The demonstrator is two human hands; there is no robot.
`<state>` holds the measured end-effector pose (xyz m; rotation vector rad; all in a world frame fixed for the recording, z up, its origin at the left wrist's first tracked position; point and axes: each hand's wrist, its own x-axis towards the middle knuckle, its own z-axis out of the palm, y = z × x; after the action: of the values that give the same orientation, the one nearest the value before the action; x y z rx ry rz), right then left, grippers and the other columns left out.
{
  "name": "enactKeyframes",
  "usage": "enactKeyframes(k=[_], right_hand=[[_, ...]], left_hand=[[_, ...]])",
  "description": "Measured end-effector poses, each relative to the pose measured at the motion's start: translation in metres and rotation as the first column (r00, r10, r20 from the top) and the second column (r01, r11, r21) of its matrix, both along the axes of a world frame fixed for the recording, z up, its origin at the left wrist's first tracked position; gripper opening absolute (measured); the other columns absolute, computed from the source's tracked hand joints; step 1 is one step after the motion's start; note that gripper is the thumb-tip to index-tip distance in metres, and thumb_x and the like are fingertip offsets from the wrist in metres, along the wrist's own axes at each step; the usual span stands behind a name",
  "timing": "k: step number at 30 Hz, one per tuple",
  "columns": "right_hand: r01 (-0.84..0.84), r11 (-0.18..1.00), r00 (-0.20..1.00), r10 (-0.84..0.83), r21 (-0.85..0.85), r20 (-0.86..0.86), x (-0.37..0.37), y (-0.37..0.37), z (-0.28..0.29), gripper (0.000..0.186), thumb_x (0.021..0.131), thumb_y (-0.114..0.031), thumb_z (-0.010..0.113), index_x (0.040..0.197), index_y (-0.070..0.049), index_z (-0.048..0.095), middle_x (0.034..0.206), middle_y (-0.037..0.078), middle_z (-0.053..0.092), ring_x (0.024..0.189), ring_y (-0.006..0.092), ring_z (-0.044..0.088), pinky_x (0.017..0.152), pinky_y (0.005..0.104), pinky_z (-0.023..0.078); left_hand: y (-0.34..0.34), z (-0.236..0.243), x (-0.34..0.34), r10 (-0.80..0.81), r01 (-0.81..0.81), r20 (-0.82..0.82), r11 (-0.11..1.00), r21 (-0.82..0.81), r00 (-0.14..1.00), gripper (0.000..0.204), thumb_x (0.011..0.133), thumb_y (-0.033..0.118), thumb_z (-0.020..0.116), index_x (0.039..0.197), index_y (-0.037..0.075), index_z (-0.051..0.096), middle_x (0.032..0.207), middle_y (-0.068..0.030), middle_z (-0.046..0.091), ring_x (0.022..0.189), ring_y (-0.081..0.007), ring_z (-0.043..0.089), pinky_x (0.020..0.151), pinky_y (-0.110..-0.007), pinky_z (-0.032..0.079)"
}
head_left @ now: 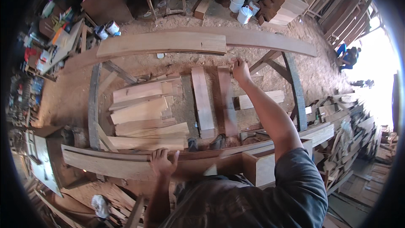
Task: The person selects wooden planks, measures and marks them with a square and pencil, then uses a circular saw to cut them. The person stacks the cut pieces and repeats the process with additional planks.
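My left hand point(163, 163) lies over the top edge of the near long board point(114, 163), its fingers stretched out and the thumb apart. Out ahead of me, my right hand point(241, 71) has its fingers curled together, just below the near edge of the far bench's planks. Whether anything is in those fingers is too small to make out. On the far bench, a pale plank point(164, 43) lies beside a darker reddish plank point(270, 42). Beneath my right hand, a narrow board point(228, 101) looks smeared by motion. Left of it lies a pinkish board point(203, 97).
Dark trestle legs point(94, 105) point(295, 93) stand at both sides. Cut boards point(141, 112) are stacked on the ground between them. A wooden box end point(265, 166) is beside my right arm. Scrap wood point(346, 131) is heaped right; white buckets point(244, 14) stand at the back.
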<state>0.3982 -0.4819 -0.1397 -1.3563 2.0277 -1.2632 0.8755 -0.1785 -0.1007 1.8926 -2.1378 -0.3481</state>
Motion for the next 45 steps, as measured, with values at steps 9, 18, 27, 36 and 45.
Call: enactKeyframes(k=[9, 18, 27, 36, 45], right_hand=[[0.03, 0.904, 0.519, -0.378, 0.426, 0.766, 0.024, -0.105, 0.002, 0.05, 0.101, -0.046, 0.081, 0.133, -0.01, 0.069, 0.13, 0.007, 0.067, 0.111, 0.0199, 0.066, 0.091, 0.0426, 0.061], [-0.271, 0.916, 0.452, -0.15, 0.295, 0.879, 0.019, -0.041, 0.013, 0.012, 0.1, -0.013, 0.082, 0.108, -0.006, 0.075, 0.105, 0.006, 0.076, 0.094, 0.0168, 0.072, 0.076, 0.0288, 0.062], [-0.388, 0.906, 0.331, -0.034, 0.169, 0.943, 0.184, 0.147, 0.172, 0.057, 0.101, -0.008, 0.08, 0.149, -0.003, 0.05, 0.134, 0.01, 0.068, 0.116, 0.0207, 0.071, 0.096, 0.0366, 0.063], [-0.329, 0.935, 0.889, 0.259, 0.134, 0.377, 0.265, 0.266, 0.211, 0.062, 0.104, -0.034, 0.076, 0.129, 0.007, 0.036, 0.093, 0.03, 0.067, 0.081, 0.0428, 0.07, 0.076, 0.0513, 0.057], [-0.452, 0.882, 0.892, 0.444, 0.129, 0.087, 0.249, 0.361, 0.225, 0.067, 0.097, -0.018, 0.085, 0.144, -0.002, 0.04, 0.138, 0.027, 0.07, 0.123, 0.0488, 0.071, 0.1, 0.0523, 0.061]], left_hand=[[0.004, -0.018, 0.006, -0.009, 0.009, -0.032, 1.0, 0.013, 0.999, 0.042, 0.093, 0.05, 0.081, 0.092, 0.008, 0.078, 0.102, -0.0155, 0.076, 0.106, -0.0386, 0.069, 0.102, -0.054, 0.049], [-0.004, -0.006, -0.004, -0.058, 0.061, 0.055, 0.997, -0.052, 0.997, 0.045, 0.093, 0.051, 0.081, 0.099, 0.006, 0.079, 0.103, -0.016, 0.078, 0.105, -0.0377, 0.071, 0.101, -0.052, 0.051], [-0.196, -0.036, 0.061, 0.547, -0.188, -0.826, 0.833, 0.521, 0.137, 0.091, 0.103, 0.058, 0.074, 0.167, 0.003, 0.041, 0.158, -0.016, 0.06, 0.147, -0.0264, 0.055, 0.123, -0.043, 0.041], [-0.324, 0.056, 0.053, 0.513, 0.053, -0.806, 0.851, 0.522, -0.294, 0.085, 0.103, 0.081, 0.051, 0.157, 0.015, 0.055, 0.153, -0.0114, 0.065, 0.137, -0.0314, 0.065, 0.111, -0.055, 0.058], [-0.257, -0.032, 0.074, 0.456, 0.6, -0.472, 0.772, -0.211, -0.754, 0.058, 0.104, 0.064, 0.066, 0.128, 0.011, 0.071, 0.117, -0.0065, 0.076, 0.105, -0.0268, 0.075, 0.098, -0.049, 0.062]])
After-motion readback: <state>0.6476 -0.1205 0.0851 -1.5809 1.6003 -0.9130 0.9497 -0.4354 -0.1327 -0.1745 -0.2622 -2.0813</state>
